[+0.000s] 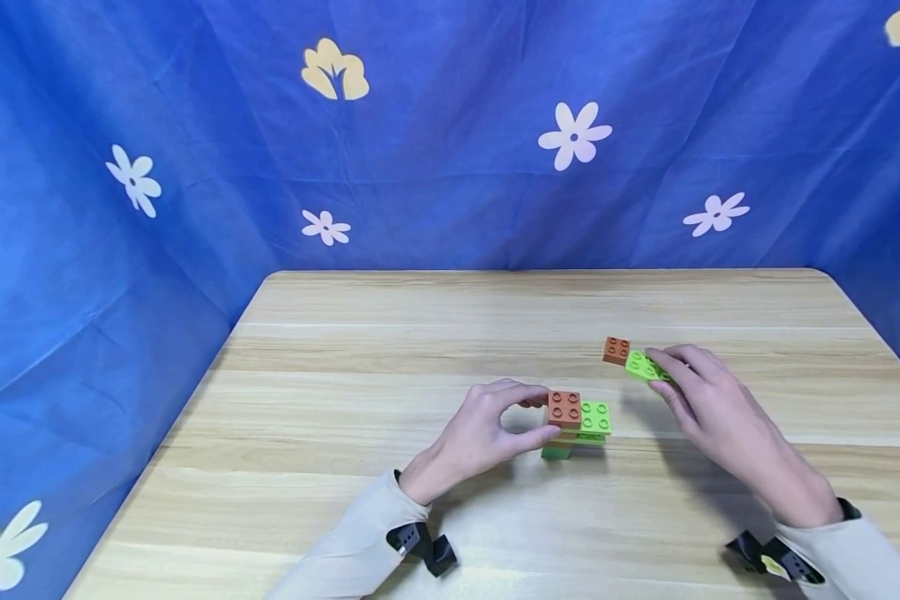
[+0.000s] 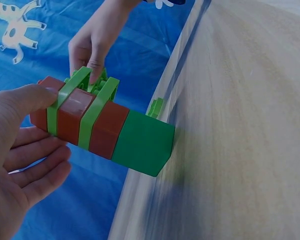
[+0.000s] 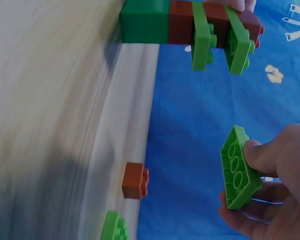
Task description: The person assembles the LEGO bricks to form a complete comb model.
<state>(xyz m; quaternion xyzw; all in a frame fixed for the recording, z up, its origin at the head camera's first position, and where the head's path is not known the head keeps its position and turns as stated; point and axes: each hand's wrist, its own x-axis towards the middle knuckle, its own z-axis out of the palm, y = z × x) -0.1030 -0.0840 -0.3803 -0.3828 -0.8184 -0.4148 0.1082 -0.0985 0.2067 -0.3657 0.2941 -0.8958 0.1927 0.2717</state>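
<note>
A stacked tower of building bricks stands on the table, with a dark green brick at its base and brown bricks alternating with thin lime green ones above. My left hand grips the tower near its top, thumb on one side and fingers on the other. The topmost brown brick shows its studs. To the right, raised off the table, my right hand pinches a thin lime green brick between thumb and fingers. In the right wrist view its hollow underside is visible.
A loose brown brick lies on the wooden table beyond the tower. Another lime green brick lies near it, mostly cut off in the right wrist view. Behind the table hangs a blue flowered cloth.
</note>
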